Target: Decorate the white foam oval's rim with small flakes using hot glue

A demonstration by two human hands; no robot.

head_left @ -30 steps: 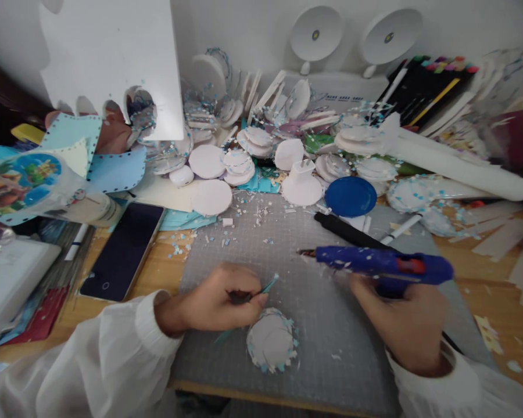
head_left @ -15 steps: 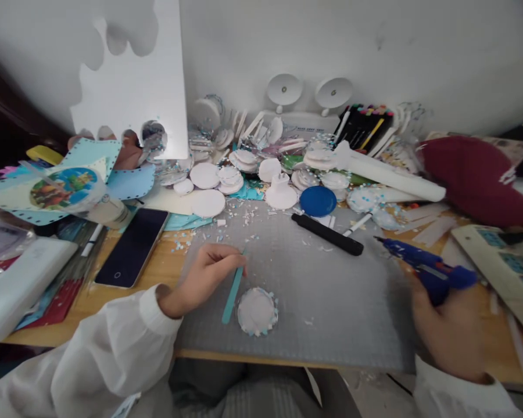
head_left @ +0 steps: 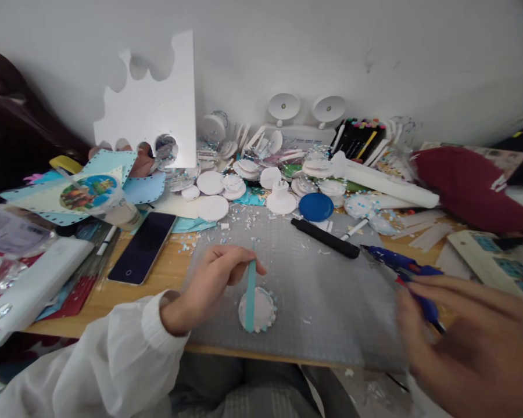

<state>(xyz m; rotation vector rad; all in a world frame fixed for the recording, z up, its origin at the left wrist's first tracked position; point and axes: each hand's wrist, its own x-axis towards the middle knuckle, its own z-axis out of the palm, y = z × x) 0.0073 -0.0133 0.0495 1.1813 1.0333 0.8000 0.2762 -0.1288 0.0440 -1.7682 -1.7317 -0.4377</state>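
Note:
My left hand point(head_left: 218, 280) pinches the upper end of a teal paper strip point(head_left: 250, 296) between thumb and fingers. The strip hangs down across a round white disc point(head_left: 265, 309) edged with small pale blue and white bits, which lies on the grey cutting mat point(head_left: 322, 319). I cannot tell whether the strip touches the disc. My right hand point(head_left: 470, 337), blurred, has its fingers stretched out and apart. Just beyond it is a blue hot glue gun point(head_left: 398, 261), nozzle pointing left, its handle partly hidden behind the fingers.
A black pen-like tool point(head_left: 325, 238) and a blue disc point(head_left: 316, 206) lie at the mat's back. Behind them are piled white discs point(head_left: 281, 201). A phone point(head_left: 143, 248) lies on the left, a power strip point(head_left: 497, 261) and maroon cap point(head_left: 470, 186) on the right.
My right hand has loosened from the glue gun and come nearer, fingers spread. My left hand has brought the teal strip rightward, from beside the disc to over it. The view has shifted slightly.

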